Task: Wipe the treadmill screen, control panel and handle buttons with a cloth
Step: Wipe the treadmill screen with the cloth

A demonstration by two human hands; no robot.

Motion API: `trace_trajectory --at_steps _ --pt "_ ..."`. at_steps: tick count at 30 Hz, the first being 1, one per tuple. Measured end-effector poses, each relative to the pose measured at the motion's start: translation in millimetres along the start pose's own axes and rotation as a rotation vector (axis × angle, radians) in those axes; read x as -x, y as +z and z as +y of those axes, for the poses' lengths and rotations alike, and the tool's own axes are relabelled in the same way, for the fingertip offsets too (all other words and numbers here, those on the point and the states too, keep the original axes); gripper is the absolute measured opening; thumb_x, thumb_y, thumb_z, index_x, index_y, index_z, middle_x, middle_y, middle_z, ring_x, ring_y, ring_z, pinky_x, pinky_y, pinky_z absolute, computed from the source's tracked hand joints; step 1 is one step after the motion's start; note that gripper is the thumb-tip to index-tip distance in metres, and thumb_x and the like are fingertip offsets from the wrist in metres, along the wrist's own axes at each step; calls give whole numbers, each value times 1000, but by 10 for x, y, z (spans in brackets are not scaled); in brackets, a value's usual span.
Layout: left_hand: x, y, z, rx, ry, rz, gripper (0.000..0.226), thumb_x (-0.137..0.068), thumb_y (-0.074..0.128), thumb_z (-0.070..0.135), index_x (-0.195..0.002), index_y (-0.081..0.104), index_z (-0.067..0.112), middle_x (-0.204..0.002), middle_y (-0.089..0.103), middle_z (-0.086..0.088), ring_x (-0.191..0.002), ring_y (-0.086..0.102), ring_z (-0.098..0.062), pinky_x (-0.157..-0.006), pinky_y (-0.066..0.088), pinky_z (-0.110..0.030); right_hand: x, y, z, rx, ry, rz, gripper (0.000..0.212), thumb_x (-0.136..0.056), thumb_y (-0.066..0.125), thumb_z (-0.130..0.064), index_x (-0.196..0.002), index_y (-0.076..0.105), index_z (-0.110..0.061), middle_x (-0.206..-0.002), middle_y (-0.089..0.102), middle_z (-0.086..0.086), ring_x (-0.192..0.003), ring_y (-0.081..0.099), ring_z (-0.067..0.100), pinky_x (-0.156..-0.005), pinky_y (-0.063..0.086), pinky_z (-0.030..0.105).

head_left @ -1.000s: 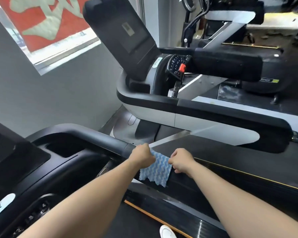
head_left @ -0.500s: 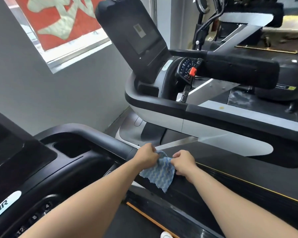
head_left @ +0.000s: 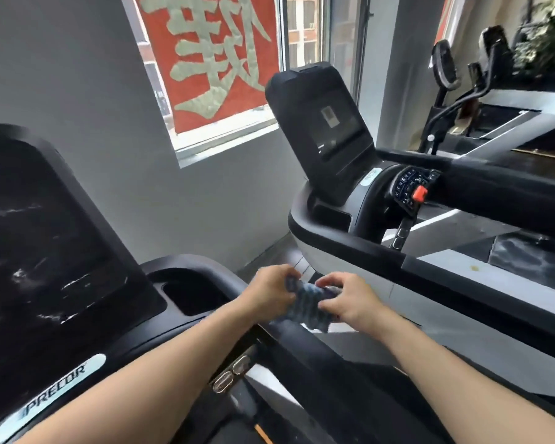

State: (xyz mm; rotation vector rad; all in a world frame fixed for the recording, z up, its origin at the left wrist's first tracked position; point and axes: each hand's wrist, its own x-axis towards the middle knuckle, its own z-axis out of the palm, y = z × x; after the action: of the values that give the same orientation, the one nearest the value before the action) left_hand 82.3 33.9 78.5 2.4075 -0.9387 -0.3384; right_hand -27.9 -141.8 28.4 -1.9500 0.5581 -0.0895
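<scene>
Both hands clenched on the cloth [head_left: 308, 304] at lower centre of frame, left hand [head_left: 269, 291] & right hand [head_left: 350, 302] bunching it above the handle [head_left: 289, 341]. Screen [head_left: 39, 251] sat at left w/ streaks. A wadded cloth could've smeared, not cleaned.

Lighting: daylight from window [head_left: 225, 75], even, moderately bright | Glare: white streak reflections on near treadmill screen [head_left: 45, 238] | Shadows: soft, beneath the forearms | Blur: motion blur on both hands and cloth [head_left: 308, 302] | Distortion: wide-angle bending at frame edges | Focus: far background soft
</scene>
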Motion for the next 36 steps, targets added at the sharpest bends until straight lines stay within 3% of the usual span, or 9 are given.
trace_trajectory --at_steps 7,10,12,15,19,26,28,31,36 --pt "116 -672 -185 -71 26 287 18 -90 69 20 -107 76 15 -102 65 -6 -97 64 -26 -89 50 -32 -148 124 -851 237 -308 95 11 -86 76 -16 -90 79 -25 -82 71 -12 -78 65 5 -65 41 9" --pt "227 -991 -279 -1 -5 360 15 -92 71 24 -104 74 16 -108 54 -3 -100 57 -18 -90 43 -16 -238 182 -1132 121 -382 35 11 -85 76 -15 -84 76 -26 -74 75 -9 -67 64 5 -67 47 24" --pt "309 -1199 -310 73 -30 370 11 -93 71 24 -100 72 16 -109 61 -2 -99 60 -15 -84 41 -12 -269 215 -1329 -21 -403 -30 3 -84 77 -21 -86 75 -21 -74 74 -4 -66 61 7 -69 49 32" --pt "497 -1460 -324 237 -64 415 20 -90 67 37 -97 65 18 -88 71 -1 -80 65 -12 -74 51 -29 -285 336 -1625 -265 -421 -134 18 -85 78 -29 -91 74 -13 -79 72 5 -74 62 13 -74 50 36" --pt "787 -1654 -420 349 -73 502 12 -97 67 35 -98 61 25 -89 74 -9 -75 65 -12 -76 56 -45 -327 639 -1923 -529 -392 -285 11 -96 73 -15 -97 69 -5 -83 73 9 -77 65 21 -70 52 36" --pt "1332 -1909 -655 476 -155 639 11 -95 70 37 -101 66 29 -93 77 -8 -79 69 -15 -80 58 -51 -387 1326 -2321 -444 -468 -374 9 -99 70 -12 -92 74 -15 -91 77 20 -81 73 32 -85 59 57" --pt "1489 -1973 -765 503 -205 680 9 -94 70 34 -101 66 30 -92 77 -8 -78 69 -16 -78 59 -53 -380 1538 -2440 -406 -492 -403 8 -98 72 -13 -92 74 -17 -90 78 17 -85 75 37 -84 60 56" --pt "1699 -2111 -973 508 -262 734 8 -94 69 30 -102 66 31 -91 77 -6 -78 71 -20 -78 59 -53 -323 1852 -2641 -396 -509 -434 5 -99 72 -12 -93 73 -11 -88 78 16 -77 74 26 -78 61 48" --pt "1922 -2400 -1363 492 -307 803 13 -100 68 19 -101 67 31 -87 76 -2 -76 70 -15 -74 59 -45 -245 2340 -2975 -372 -529 -465 6 -95 75 -26 -92 74 -21 -89 79 11 -89 75 40 -84 62 60"
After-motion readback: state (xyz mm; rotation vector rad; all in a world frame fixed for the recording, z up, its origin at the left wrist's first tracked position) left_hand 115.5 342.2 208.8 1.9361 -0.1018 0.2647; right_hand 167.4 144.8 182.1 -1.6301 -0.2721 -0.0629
